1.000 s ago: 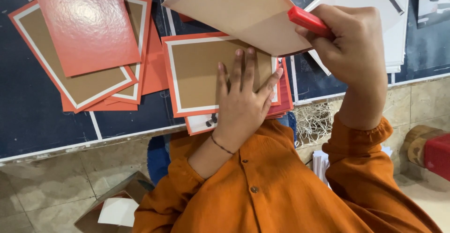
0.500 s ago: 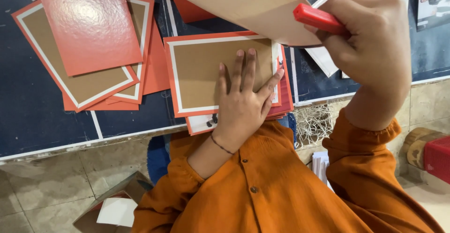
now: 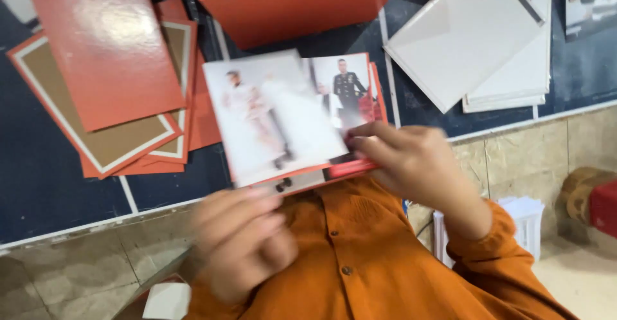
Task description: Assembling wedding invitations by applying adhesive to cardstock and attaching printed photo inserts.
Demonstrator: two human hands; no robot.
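- Fingers (image 3: pixel 379 145) of the right hand (image 3: pixel 411 165) pinch the photo sheet's (image 3: pixel 276 117) right edge together with a red tool (image 3: pixel 350 167); the left hand (image 3: pixel 241 243), loosely curled, touches the sheet's near edge.
- Sheet: glossy print showing two standing figures, held tilted over the red-bordered card (image 3: pixel 369 95) beneath, at the table's (image 3: pixel 38 165) near edge.
- Motion blur smears both hands and the print; I cannot tell what kind of tool it is.
- Red covers (image 3: pixel 103 50) lie stacked left, white boards (image 3: pixel 475 37) far right, and a red stack (image 3: pixel 289 1) is cut off at the top.
- White basket (image 3: pixel 524 223) on the floor, right; contents unclear.
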